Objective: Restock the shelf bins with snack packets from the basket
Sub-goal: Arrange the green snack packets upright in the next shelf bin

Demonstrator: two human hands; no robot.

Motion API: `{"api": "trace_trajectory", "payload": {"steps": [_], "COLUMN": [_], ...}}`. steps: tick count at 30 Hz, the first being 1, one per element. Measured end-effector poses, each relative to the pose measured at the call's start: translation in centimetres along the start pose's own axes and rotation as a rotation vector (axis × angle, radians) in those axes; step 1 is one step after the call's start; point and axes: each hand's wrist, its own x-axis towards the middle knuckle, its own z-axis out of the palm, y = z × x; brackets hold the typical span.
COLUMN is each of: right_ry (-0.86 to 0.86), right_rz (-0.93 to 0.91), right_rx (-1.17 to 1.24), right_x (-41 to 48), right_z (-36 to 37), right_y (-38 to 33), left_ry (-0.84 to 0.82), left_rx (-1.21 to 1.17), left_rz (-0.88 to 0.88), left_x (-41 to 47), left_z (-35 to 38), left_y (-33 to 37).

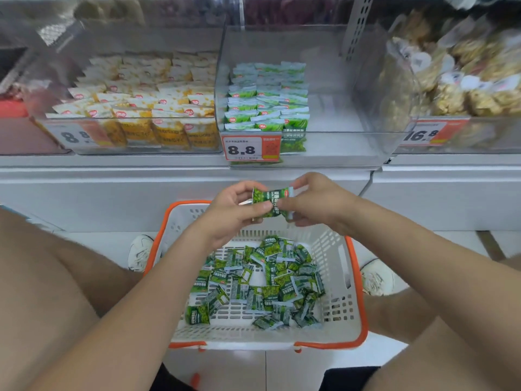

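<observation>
At the bottom middle of the frame I see the basket (pixel 332 249) on the floor, between two bare knees. Lots of green packets (pixel 262 283) lie loose in it. A white shoe (pixel 141 251) peeks out at its left side. Just above the basket, in the middle, the left hand (pixel 236 210) and right hand (pixel 315 201) are close together. Both pinch one packet (pixel 270 200), one at each end. Up top is the shelf. The middle bin (pixel 338 114) has green rows (pixel 266 100) on its left side and a price tag (pixel 251 148) in front. Left of it are yellow packs (pixel 141 108). Right of it are brown snacks (pixel 465 80).
</observation>
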Motion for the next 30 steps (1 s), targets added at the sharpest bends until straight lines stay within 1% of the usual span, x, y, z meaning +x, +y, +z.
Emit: {"api": "trace_trajectory", "payload": {"steps": [1, 2, 3, 6, 8, 12, 14, 16, 18, 19, 20, 21, 23, 26, 28, 30], "right_ry": [-0.025, -0.033, -0.014, 0.086, 0.114, 0.164, 0.184, 0.313, 0.549, 0.659, 0.730, 0.762, 0.750, 0.607, 0.495, 0.397], "right_rz": [-0.008, -0.040, -0.092, -0.277, -0.344, -0.430, -0.509, -0.633, -0.740, -0.790, -0.830, -0.853, -0.808, -0.611, -0.506, -0.388], "right_rx": [0.100, 0.139, 0.114, -0.057, -0.066, -0.004, -0.039, -0.114, -0.200, -0.233, -0.265, -0.316, -0.481, -0.657, -0.715, -0.694], "right_x": [-0.2, -0.4, -0.8, -1.8, -1.8, -1.6, -1.6, -1.4, -1.4, -1.4, -1.3, -1.0, 0.3, 2.3, 3.1, 3.9], "right_z": [-0.3, -0.6, -0.9, -1.8, -2.4, -3.1, -3.6, -4.3, -5.0, -5.4, -5.8, -6.2, -6.9, -7.5, -7.7, -8.0], "right_y": [-0.3, -0.6, -1.1, -2.2, -2.7, -3.3, -3.9, -4.6, -5.4, -5.9, -6.2, -6.4, -6.5, -7.2, -8.0, -8.8], "left_ry": [0.007, 0.016, 0.024, 0.056, 0.078, 0.162, 0.237, 0.354, 0.431, 0.437, 0.435, 0.433, 0.426, 0.459, 0.485, 0.488], "left_rx": [0.004, 0.025, 0.053, 0.131, 0.155, 0.183, 0.304, 0.525, 0.742, 0.833, 0.922, 1.001, 1.086, 1.140, 1.176, 1.199], "left_rz": [0.029, 0.055, 0.083, 0.165, 0.221, 0.343, 0.456, 0.634, 0.820, 0.864, 0.866, 0.837, 0.761, 0.716, 0.715, 0.718], "left_x": [-0.1, -0.2, -0.3, -0.5, -0.4, -0.5, -0.5, -0.4, -0.1, 0.2, 0.5, 0.9, 1.4, 1.7, 1.9, 2.0], "left_z": [0.2, 0.4, 0.7, 1.5, 2.0, 3.2, 4.0, 4.5, 4.4, 4.1, 3.8, 3.5, 2.9, 2.7, 2.7, 2.7], "left_y": [0.6, 1.2, 1.6, 3.2, 4.0, 5.6, 6.5, 7.3, 7.7, 7.8, 7.6, 7.4, 6.7, 6.2, 6.4, 6.5]}}
